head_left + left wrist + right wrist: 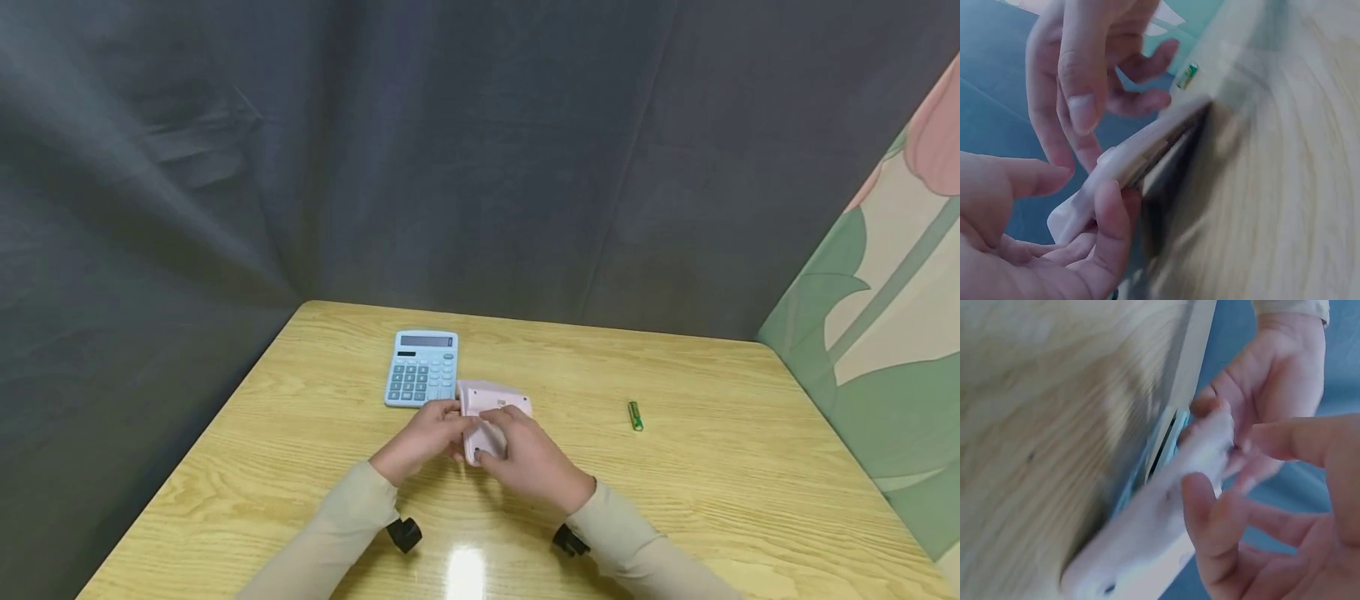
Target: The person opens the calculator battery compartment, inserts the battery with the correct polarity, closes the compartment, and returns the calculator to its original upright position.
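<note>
Between the tabletop's (720, 500) side edges, the left hand (422, 439) grips a flat, pale-pink plastic device (485, 402), which the right hand (531, 458), fingers loosely spread, apparently touches.

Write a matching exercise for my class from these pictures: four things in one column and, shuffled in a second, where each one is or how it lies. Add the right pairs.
Things
1. Blue calculator
2. Pink device
3. Green battery
4. Dark curtain

Places and states
A. Gripped by the left hand
B. Hangs beyond the far edge of the table
C. Lies with its keys and display facing up
D. Lies by itself, off to the person's right

Right pairs
1-C; 2-A; 3-D; 4-B
</note>
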A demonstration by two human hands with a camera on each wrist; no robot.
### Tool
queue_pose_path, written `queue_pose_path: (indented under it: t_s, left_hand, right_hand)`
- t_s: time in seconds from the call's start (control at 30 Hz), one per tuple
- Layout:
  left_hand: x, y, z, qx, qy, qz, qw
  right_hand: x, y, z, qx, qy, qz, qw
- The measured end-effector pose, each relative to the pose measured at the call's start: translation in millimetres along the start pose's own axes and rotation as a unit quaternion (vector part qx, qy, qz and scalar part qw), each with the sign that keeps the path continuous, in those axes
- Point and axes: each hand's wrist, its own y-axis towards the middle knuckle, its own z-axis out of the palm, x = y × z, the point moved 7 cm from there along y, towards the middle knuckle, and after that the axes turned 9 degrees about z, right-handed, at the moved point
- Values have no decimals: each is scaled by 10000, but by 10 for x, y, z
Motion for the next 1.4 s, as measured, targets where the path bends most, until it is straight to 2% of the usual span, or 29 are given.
queue_pose_path:
  t_s: [0.1,0.23,0.5,0.7,0.97,1.13,1.27,1.4]
  left_hand:
    - [66,-2,-30,-82,172,-102,9998]
    - [117,-16,-71,-232,441,-250,9984]
    - [91,-35,-24,144,878,-217,9958]
    - [63,-44,6,171,1380,-156,9902]
    - [47,-43,20,-36,2063,-175,9783]
    - [5,-31,15,-94,2202,-155,9753]
    - [-38,-25,6,-105,2325,-30,9725]
    - [-41,-14,0,-106,2385,-13,9711]
  right_hand:
    - [-64,47,-44,26,-51,-40,10000]
    - [-146,137,-153,-183,-126,-19,9998]
    - [-247,289,-220,-389,-636,-180,9971]
    - [-251,304,-162,-412,-1102,-555,9915]
    - [-226,289,-127,-228,-1351,-700,9881]
    - [-166,269,-105,-327,-1765,-1080,9778]
    - [-114,254,-64,-514,-2230,-1556,9610]
    - [-91,249,-32,-672,-2574,-1770,9476]
